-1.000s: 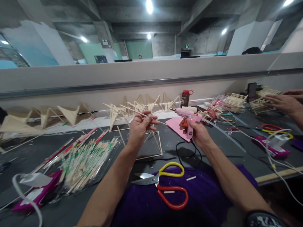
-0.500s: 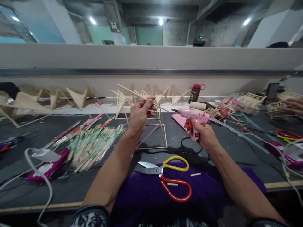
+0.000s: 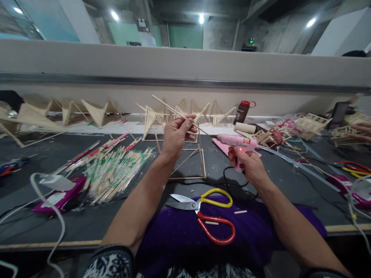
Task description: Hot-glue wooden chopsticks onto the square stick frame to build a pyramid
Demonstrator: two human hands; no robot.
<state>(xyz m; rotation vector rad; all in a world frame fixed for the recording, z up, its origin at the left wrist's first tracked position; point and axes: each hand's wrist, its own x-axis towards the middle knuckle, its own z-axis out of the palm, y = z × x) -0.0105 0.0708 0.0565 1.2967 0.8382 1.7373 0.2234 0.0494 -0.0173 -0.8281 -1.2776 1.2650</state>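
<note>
Dark and cluttered, the surface runs along a grey partition wall. Your left hand is raised above it, its fingers pinching a thin wooden stick that slants up to the left. Your right hand is clenched on the grip of a pink glue gun, with the nozzle just beside the stick's lower end. Below your left hand lies a stick frame. Nearer you, yellow-and-red scissors rest on a purple cloth. A packet of chopsticks lies to the left.
</note>
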